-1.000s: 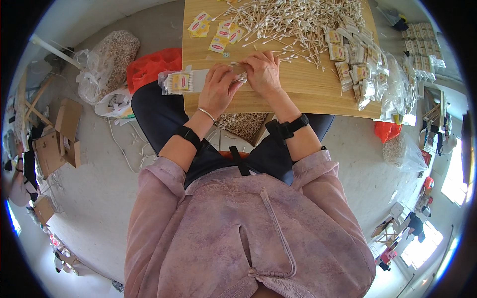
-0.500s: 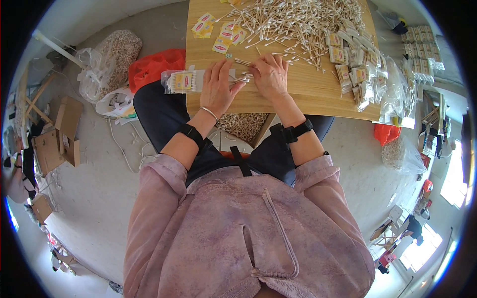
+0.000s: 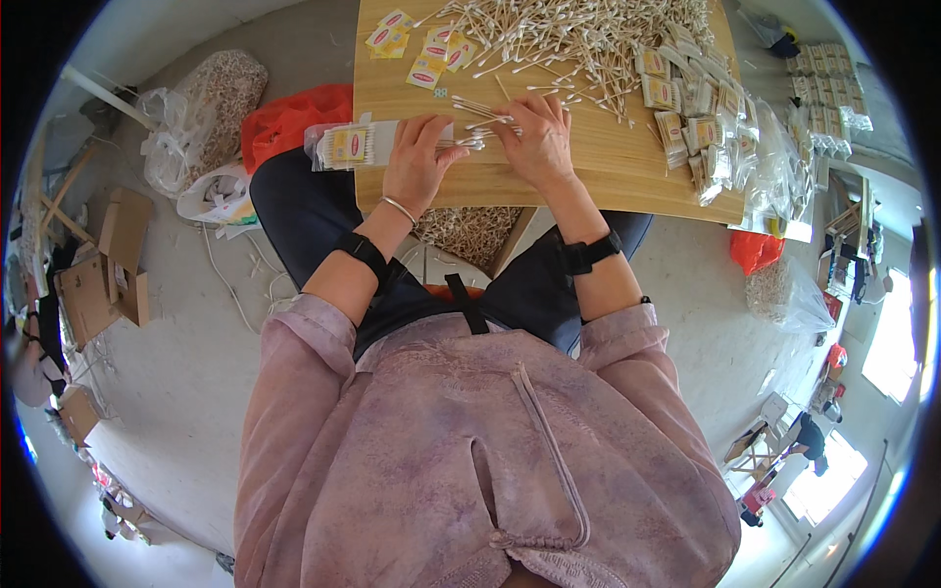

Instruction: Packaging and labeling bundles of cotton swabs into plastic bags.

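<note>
My left hand (image 3: 418, 164) rests at the near edge of the wooden table, closed round a few cotton swabs (image 3: 472, 144) whose white tips stick out past the thumb. Close on its right, my right hand (image 3: 539, 140) has its fingertips pinched on more swabs (image 3: 474, 106), which point left above the other bunch. The fingers partly cover how many each hand has. Beside my left hand lies a clear bag (image 3: 345, 146) of swabs with a yellow label card, overhanging the table's left edge. A large heap of loose swabs (image 3: 578, 39) spreads beyond my hands.
Yellow label cards (image 3: 428, 71) lie at the table's far left. Filled swab bags (image 3: 701, 127) pile up on the right, beside clear plastic bags (image 3: 776, 162). Below the table edge stands a box of swabs (image 3: 472, 235). A red bag (image 3: 294, 122) is left of the table.
The view has shifted slightly, moving the table left and up in the picture. My right fingers have shifted on the swabs, and more of their length shows between my hands.
</note>
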The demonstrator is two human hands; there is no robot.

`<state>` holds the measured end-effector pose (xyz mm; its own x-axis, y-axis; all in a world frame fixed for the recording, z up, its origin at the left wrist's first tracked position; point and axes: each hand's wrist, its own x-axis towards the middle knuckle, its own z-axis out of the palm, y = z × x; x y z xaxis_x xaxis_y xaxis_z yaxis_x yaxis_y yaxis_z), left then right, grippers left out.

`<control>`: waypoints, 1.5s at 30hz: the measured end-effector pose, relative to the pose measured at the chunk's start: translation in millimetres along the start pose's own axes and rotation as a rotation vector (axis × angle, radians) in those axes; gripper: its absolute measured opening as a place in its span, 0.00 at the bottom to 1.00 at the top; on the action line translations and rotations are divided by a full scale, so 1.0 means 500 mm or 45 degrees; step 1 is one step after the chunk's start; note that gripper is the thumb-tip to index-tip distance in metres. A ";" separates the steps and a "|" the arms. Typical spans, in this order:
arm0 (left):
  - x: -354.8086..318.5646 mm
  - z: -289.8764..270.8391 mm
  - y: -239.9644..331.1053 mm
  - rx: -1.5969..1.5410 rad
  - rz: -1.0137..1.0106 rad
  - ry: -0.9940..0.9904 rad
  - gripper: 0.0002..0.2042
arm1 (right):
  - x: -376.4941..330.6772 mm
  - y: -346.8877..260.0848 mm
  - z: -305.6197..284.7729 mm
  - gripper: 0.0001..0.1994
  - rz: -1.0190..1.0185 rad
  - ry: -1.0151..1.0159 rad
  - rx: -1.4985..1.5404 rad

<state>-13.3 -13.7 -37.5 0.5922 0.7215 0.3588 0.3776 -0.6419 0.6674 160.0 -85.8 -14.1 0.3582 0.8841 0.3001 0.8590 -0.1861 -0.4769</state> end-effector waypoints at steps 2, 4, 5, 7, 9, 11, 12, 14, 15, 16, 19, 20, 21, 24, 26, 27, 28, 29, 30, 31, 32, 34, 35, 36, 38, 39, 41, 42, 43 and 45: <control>0.000 -0.003 0.001 -0.014 -0.029 0.010 0.24 | -0.018 0.001 -0.011 0.08 -0.098 -0.036 -0.004; 0.004 -0.006 0.001 -0.031 0.016 0.016 0.24 | -0.032 0.004 -0.002 0.08 -0.080 -0.032 -0.014; 0.005 -0.005 0.001 -0.033 0.015 0.014 0.24 | -0.039 0.003 0.005 0.08 -0.067 -0.025 -0.020; 0.006 -0.005 -0.001 -0.021 0.038 -0.011 0.24 | -0.042 -0.001 0.019 0.07 -0.051 0.019 -0.008; 0.006 -0.004 0.001 -0.030 0.021 -0.020 0.24 | -0.040 -0.005 0.029 0.06 -0.037 0.068 0.006; 0.007 -0.003 0.007 -0.039 0.009 -0.027 0.24 | -0.034 -0.009 0.033 0.05 -0.052 0.089 0.024; 0.006 -0.002 0.011 -0.050 0.006 0.050 0.25 | -0.032 -0.013 0.035 0.05 -0.055 0.094 0.026; 0.007 -0.004 0.010 -0.058 0.008 0.132 0.25 | -0.029 -0.020 0.036 0.04 -0.081 -0.016 0.060; 0.006 -0.006 0.005 -0.022 0.023 0.127 0.24 | -0.027 -0.025 0.035 0.04 -0.088 -0.013 0.064; 0.006 -0.007 0.001 0.014 0.036 0.122 0.23 | -0.025 -0.030 0.034 0.04 -0.093 0.005 0.105; -0.002 0.003 -0.003 0.021 0.056 -0.013 0.19 | -0.009 -0.018 0.038 0.04 -0.043 0.051 0.091; -0.002 0.005 -0.005 0.025 0.058 -0.008 0.19 | -0.004 -0.010 0.040 0.04 0.018 0.076 0.034; -0.002 0.006 -0.005 0.026 0.066 -0.025 0.17 | 0.000 -0.008 0.041 0.04 0.014 0.078 0.038; -0.004 0.007 -0.007 0.040 0.069 -0.036 0.15 | 0.010 -0.012 0.045 0.04 0.041 0.034 -0.028; -0.007 0.007 -0.009 0.053 0.062 -0.031 0.15 | 0.013 -0.023 0.042 0.03 -0.055 -0.046 -0.016; -0.007 0.008 -0.010 0.040 0.068 -0.029 0.14 | 0.015 -0.025 0.042 0.03 -0.059 -0.047 -0.015; -0.007 0.008 -0.010 0.026 0.073 -0.028 0.14 | 0.016 -0.027 0.042 0.03 0.030 -0.030 -0.010; -0.007 0.009 -0.011 0.027 0.072 -0.026 0.14 | 0.018 -0.027 0.042 0.03 0.120 -0.013 -0.005; -0.007 0.008 -0.012 0.037 0.078 -0.035 0.15 | 0.020 -0.027 0.040 0.03 0.120 -0.014 -0.005; -0.007 0.007 -0.012 0.046 0.084 -0.044 0.15 | 0.023 -0.024 0.037 0.04 0.101 -0.049 -0.050; -0.008 0.007 -0.012 0.046 0.083 -0.045 0.15 | 0.025 -0.023 0.034 0.05 0.082 -0.083 -0.095; -0.003 0.003 -0.004 0.040 0.057 0.014 0.17 | 0.030 -0.027 0.032 0.05 0.064 -0.121 -0.109; -0.003 0.004 -0.003 0.041 0.058 0.015 0.17 | 0.032 -0.029 0.031 0.05 0.046 -0.159 -0.123; -0.003 0.004 -0.003 0.045 0.067 0.001 0.19 | 0.032 -0.030 0.030 0.05 0.043 -0.158 -0.121; -0.004 0.003 -0.003 0.053 0.075 -0.010 0.21 | 0.031 -0.030 0.025 0.05 -0.050 -0.212 -0.198; -0.004 0.003 0.000 0.047 0.051 0.009 0.24 | 0.032 -0.031 0.024 0.05 -0.053 -0.210 -0.195; -0.001 0.001 0.002 0.047 0.029 0.030 0.26 | 0.034 -0.034 0.023 0.05 -0.219 -0.213 -0.235; -0.001 -0.001 0.003 0.045 -0.001 0.044 0.29 | 0.036 -0.035 0.022 0.05 -0.220 -0.211 -0.233; -0.001 -0.002 0.004 0.044 -0.030 0.059 0.32 | 0.040 -0.035 0.022 0.05 -0.281 -0.255 -0.294; -0.001 0.003 0.009 0.014 -0.039 0.052 0.33 | 0.046 -0.032 0.024 0.05 -0.344 -0.296 -0.354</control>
<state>-10.9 -17.0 -35.6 0.5506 0.7508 0.3649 0.4033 -0.6220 0.6712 150.0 -57.2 -9.1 0.0435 0.9836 0.1749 0.9874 -0.0157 -0.1574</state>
